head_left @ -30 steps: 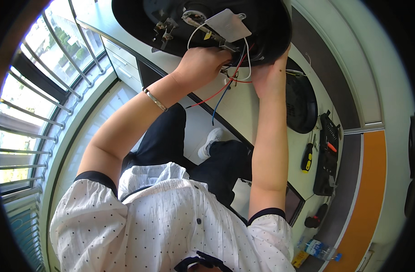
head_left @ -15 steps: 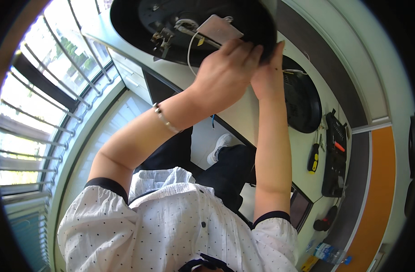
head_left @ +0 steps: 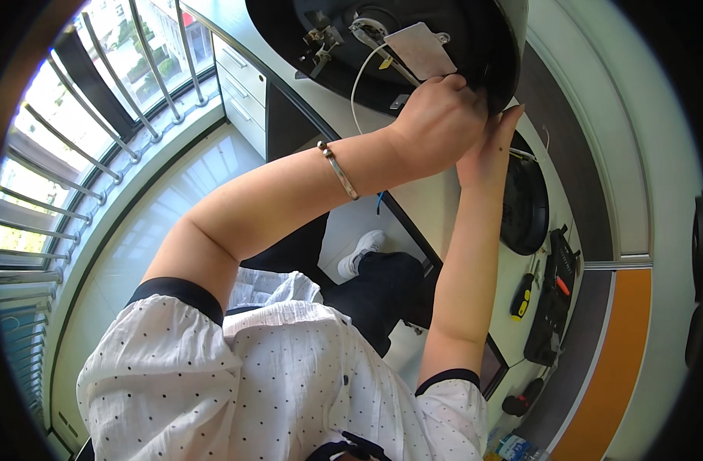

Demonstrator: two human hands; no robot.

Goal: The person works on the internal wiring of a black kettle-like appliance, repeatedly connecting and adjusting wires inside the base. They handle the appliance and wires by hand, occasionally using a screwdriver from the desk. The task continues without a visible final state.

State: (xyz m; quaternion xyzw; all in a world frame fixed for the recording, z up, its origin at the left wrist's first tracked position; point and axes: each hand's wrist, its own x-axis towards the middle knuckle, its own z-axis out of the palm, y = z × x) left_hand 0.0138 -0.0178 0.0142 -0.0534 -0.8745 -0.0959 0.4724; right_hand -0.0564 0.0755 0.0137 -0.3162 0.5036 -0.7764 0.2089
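Tilted up at the top of the view is a round black appliance housing (head_left: 344, 73), its hollow side facing me. Inside it are a metal plate (head_left: 422, 50), a thin white wire (head_left: 354, 91) and small metal contacts (head_left: 321, 38). My left hand (head_left: 442, 119) is closed at the near right rim, fingers curled over the edge beside the plate. Behind it, my right hand (head_left: 486, 150) grips the same rim from outside; a finger sticks out along the wall and the others are mostly hidden.
A black round base (head_left: 527, 203) lies on the light table at right. Nearer me are a yellow-and-black screwdriver (head_left: 522, 298), a black tool case (head_left: 553, 307), another dark-handled tool (head_left: 523, 397) and a plastic bottle (head_left: 513, 446). A barred window is at left, above white drawers (head_left: 240, 84).
My view has turned, so the housing and both hands sit further right in the picture, while the tools sit lower and further left. Both hands keep their place at the rim.
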